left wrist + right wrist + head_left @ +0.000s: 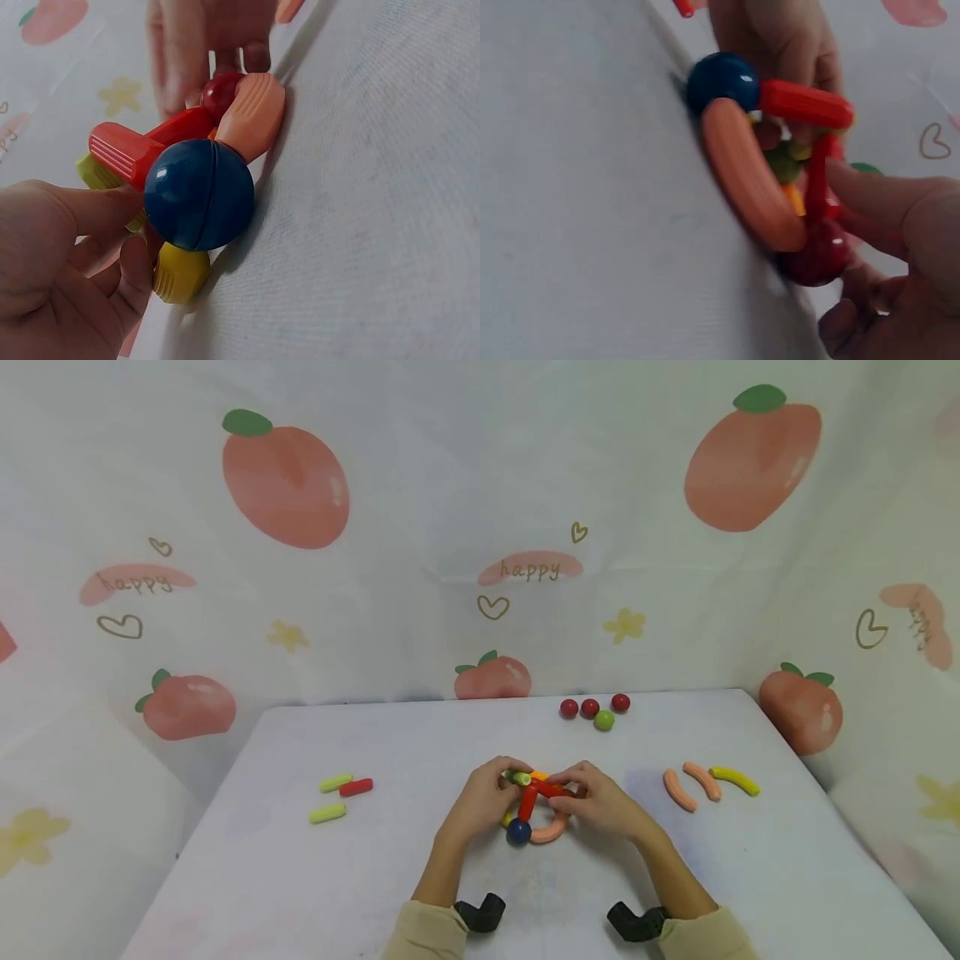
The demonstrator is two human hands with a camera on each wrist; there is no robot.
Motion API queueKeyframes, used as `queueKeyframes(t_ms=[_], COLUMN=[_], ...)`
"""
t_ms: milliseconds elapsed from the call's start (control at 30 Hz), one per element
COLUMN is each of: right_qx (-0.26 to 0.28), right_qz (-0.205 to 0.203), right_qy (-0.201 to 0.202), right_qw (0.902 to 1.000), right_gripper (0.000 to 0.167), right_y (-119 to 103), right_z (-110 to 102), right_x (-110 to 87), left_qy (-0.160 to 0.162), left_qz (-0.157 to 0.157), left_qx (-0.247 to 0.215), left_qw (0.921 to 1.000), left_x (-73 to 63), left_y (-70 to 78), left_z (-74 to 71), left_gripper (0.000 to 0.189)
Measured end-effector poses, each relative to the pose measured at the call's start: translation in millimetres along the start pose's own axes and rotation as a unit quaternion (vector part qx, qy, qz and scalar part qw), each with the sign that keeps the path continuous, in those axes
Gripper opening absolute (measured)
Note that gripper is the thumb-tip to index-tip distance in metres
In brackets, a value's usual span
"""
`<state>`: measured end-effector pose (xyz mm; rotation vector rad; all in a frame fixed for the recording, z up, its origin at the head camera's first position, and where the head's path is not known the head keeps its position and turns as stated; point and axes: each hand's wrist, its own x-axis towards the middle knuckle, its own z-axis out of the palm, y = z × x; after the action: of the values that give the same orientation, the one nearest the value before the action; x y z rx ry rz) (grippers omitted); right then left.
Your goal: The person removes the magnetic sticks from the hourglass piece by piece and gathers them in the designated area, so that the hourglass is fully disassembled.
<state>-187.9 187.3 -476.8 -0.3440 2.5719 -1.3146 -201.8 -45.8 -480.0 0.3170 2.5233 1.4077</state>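
Observation:
Between both hands stands a small frame of toy sticks and balls on the white table (420, 735). Its base has a dark blue ball (518, 832), a salmon curved stick (551, 832), a yellow stick (181, 274), a dark red ball (817, 255) and a green ball (784, 161). One red stick (527, 803) slants up from the blue ball. At the left side, my left hand (480, 797) pinches a yellow-green stick (517, 777) near the frame's top. From the right, my right hand (600, 802) pinches another red stick (551, 789) rising from the dark red ball.
Left on the table lie yellow-green sticks (327, 813) and a red stick (356, 787). To the right are two salmon curved sticks (679, 790) and a yellow curved one (735, 780). Red balls (590, 708) and a green ball (604, 720) sit near the back edge.

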Motion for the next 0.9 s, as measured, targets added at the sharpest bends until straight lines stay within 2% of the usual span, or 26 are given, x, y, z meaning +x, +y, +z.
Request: queueKeyframes(t_ms=[267, 400, 500, 600, 700, 800, 900], right_qx=[0.024, 0.033, 0.033, 0.031, 0.03, 0.027, 0.029], right_qz=[0.032, 0.036, 0.04, 0.047, 0.051, 0.048, 0.049], right_qy=[0.012, 0.007, 0.004, 0.006, 0.006, 0.003, -0.001], right_qw=[0.9991, 0.9988, 0.9987, 0.9984, 0.9982, 0.9985, 0.9984], right_gripper=[0.028, 0.03, 0.031, 0.032, 0.033, 0.035, 0.037], right_y=[7, 7, 8, 8, 9, 10, 10], right_z=[9, 9, 10, 12, 13, 13, 10], right_x=[-2.5, -1.2, -0.8, -1.1, -1.4, -1.7, -2.2], left_qy=[-0.004, -0.005, -0.004, 0.029, 0.087, 0.139, 0.17], left_qz=[0.008, 0.004, 0.003, 0.01, 0.011, 0.0, -0.03], left_qx=[-0.002, -0.025, -0.038, -0.026, 0.002, 0.029, 0.069], left_qw=[1.0, 0.9997, 0.9992, 0.9992, 0.9962, 0.9899, 0.9826], left_x=[0.1, 0.5, -0.1, -2.9, -8.3, -15.9, -23.3], left_y=[1.3, 0.1, 0.2, 0.8, -2.2, -11.4, -25.3], left_z=[0.3, -1.4, -3.9, -11.4, -26.8, -50.2, -80.8], left_gripper=[0.024, 0.023, 0.029, 0.033, 0.034, 0.03, 0.027])
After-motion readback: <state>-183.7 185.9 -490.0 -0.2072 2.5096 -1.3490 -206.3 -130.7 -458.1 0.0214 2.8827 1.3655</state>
